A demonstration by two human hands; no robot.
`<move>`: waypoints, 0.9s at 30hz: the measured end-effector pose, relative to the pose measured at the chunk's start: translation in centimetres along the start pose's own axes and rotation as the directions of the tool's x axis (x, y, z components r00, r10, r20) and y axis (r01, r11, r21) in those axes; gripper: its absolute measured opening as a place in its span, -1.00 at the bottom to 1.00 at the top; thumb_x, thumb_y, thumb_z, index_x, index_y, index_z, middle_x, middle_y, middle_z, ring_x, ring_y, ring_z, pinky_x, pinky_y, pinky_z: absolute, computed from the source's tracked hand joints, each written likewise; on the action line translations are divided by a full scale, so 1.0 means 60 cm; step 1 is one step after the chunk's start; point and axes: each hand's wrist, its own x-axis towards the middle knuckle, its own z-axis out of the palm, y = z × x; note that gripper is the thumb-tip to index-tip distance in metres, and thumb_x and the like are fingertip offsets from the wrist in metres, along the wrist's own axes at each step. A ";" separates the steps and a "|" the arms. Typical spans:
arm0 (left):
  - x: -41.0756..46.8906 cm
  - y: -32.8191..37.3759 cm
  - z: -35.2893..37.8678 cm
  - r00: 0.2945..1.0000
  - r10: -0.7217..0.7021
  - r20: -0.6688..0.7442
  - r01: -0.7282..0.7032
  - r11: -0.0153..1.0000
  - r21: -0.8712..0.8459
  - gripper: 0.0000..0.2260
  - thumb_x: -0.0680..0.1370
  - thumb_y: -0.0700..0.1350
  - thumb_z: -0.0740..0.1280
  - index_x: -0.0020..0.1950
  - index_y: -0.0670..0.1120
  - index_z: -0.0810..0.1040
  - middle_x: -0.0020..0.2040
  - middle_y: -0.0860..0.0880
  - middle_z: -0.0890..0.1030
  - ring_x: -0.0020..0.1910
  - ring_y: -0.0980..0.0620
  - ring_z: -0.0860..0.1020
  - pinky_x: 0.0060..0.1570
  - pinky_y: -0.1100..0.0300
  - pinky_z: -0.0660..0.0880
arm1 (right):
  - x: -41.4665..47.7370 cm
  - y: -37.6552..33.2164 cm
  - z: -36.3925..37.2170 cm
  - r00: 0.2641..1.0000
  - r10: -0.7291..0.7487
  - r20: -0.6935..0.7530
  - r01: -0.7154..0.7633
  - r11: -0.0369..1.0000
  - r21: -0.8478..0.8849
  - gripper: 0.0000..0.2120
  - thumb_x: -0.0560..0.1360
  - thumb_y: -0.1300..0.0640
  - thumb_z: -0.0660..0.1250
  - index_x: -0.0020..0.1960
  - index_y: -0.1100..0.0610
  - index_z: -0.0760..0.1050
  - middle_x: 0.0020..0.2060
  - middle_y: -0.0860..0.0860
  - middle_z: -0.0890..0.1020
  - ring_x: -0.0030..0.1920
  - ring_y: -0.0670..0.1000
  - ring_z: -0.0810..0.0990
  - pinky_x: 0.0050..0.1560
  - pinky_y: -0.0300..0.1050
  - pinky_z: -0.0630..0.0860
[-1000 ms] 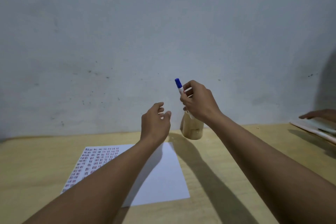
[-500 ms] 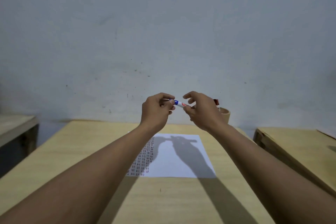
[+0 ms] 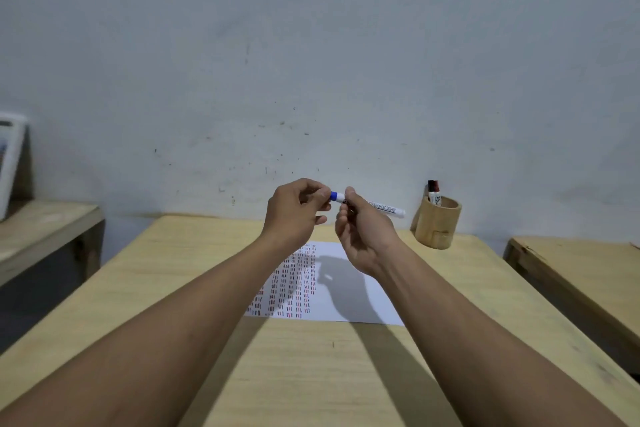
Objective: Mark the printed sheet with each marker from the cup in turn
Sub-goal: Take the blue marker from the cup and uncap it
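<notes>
I hold a white marker (image 3: 384, 208) with a blue cap (image 3: 337, 196) level above the table. My right hand (image 3: 362, 232) grips the barrel. My left hand (image 3: 296, 211) pinches the blue cap at the marker's left end. Below the hands lies the printed sheet (image 3: 346, 291), with columns of red and dark marks on its left half and my hands' shadow across its middle. A bamboo cup (image 3: 438, 224) stands at the table's far right corner with two markers (image 3: 433, 192) sticking out of it, one black-capped and one red-capped.
The wooden table (image 3: 194, 281) runs up to a grey wall. A second wooden table (image 3: 581, 274) stands at the right across a narrow gap. At the left is a lower bench (image 3: 45, 232) with a white framed object (image 3: 10, 163) leaning on it.
The marker has come away from the cup to the middle and now lies level. My left hand has closed on its blue cap. The view has tilted and shifted, showing more of the table.
</notes>
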 end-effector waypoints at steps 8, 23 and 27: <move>0.014 -0.032 -0.065 0.988 -0.043 -0.148 0.070 0.980 0.184 -0.87 0.59 -0.13 0.39 -0.08 -0.14 0.69 -0.17 -0.12 0.73 -0.13 -0.04 0.73 -0.06 -0.03 0.69 | 0.024 0.044 0.009 0.988 -0.150 -0.022 0.145 0.977 -0.159 -0.85 0.60 0.17 0.38 -0.08 0.25 0.56 -0.38 0.04 0.54 -0.43 -0.08 0.52 -0.35 -0.29 0.60; 0.015 -0.166 -0.157 0.979 -0.153 -0.135 0.203 0.661 0.723 -0.80 0.61 -0.19 0.31 0.05 0.01 0.71 -0.20 0.04 0.66 -0.15 0.00 0.55 -0.07 0.15 0.44 | 0.045 0.086 -0.024 0.984 -0.176 0.029 0.160 0.800 -0.578 -0.83 0.59 0.14 0.36 -0.11 0.24 0.58 -0.34 0.06 0.53 -0.36 -0.04 0.52 -0.38 -0.24 0.56; 0.006 -0.158 -0.150 0.988 -0.115 -0.103 0.150 0.564 0.812 -0.60 0.64 -0.10 0.30 0.49 -0.02 0.45 0.27 -0.07 0.64 0.23 -0.14 0.58 0.01 0.14 0.44 | 0.041 0.090 -0.043 0.970 -0.239 0.048 0.206 0.696 -0.687 -0.76 0.57 0.15 0.39 -0.04 0.36 0.63 -0.34 0.07 0.61 -0.40 -0.05 0.56 -0.38 -0.22 0.57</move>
